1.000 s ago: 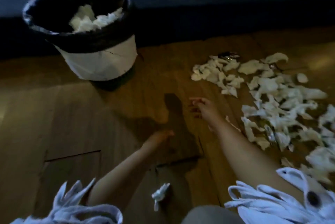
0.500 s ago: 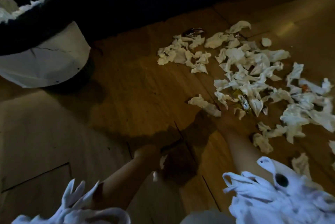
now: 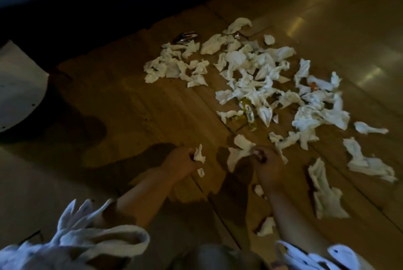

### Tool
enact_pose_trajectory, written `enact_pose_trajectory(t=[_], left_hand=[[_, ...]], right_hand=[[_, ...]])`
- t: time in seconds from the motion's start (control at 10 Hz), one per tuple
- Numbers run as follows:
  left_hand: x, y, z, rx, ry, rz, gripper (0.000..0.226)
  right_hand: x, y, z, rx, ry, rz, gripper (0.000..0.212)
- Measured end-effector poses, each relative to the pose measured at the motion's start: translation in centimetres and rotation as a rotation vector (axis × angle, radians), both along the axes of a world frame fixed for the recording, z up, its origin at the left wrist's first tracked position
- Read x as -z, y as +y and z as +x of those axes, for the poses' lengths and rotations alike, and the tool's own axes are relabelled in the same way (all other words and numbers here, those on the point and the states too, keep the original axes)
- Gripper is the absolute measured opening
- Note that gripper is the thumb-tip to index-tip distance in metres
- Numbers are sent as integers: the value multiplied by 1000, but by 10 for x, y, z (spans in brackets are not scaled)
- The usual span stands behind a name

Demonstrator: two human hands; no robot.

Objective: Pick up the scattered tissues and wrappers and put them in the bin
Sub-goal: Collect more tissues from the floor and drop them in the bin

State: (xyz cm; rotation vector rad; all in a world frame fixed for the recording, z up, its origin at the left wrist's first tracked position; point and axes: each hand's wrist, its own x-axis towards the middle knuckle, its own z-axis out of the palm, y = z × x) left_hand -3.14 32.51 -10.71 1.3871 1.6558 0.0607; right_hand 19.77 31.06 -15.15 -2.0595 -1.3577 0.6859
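Many crumpled white tissues [image 3: 250,68] lie scattered over the wooden floor, with a yellow candy wrapper [image 3: 248,112] and a silver wrapper [image 3: 185,37] among them. My left hand [image 3: 181,161] grips a small crumpled tissue [image 3: 199,154] low over the floor. My right hand [image 3: 265,163] grips a larger tissue [image 3: 237,153] at the near edge of the pile. Only the white lower wall of the bin [image 3: 19,86] shows, at the left edge.
More tissues [image 3: 327,191] lie to the right of my right arm, and small scraps [image 3: 267,226] sit between my arms. A dark wall base [image 3: 109,3] runs along the back. Ragged white sleeves [image 3: 87,241] fill the bottom corners.
The view has swung right, so the bin has slid almost out of frame. Both hands have come forward to the pile's near edge and each has taken hold of a tissue.
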Motion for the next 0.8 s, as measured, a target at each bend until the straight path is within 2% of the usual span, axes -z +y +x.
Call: enact_pose_trajectory(t=[0.1,0.2,0.3,0.4,0.5,0.6,0.7,0.8], left_hand=[[-11,9,19,21,32,-8,30],[-28,20,38,40,46,-20,31],[-49,31,50,119,111,-1,37],[-65,38,57,153,156,48,37],[-69,46,63,156,174,90,32],[-58,54,66,113,136,106,33],[-43,55,63,42,89,72,33],[-32,52,62,-38,35,23,40]], right_hand=[[-10,-6,34,159,42,-50,39],[-22,2,53,88,39,-176,45],[-13,12,72,-70,-10,-249,46],[-27,22,75,-120,12,-282,38],[-36,34,78,-130,-69,-309,37],[-22,41,73,-122,24,-324,42],[12,40,58,-61,242,-331,48],[16,27,47,-108,219,-370,47]])
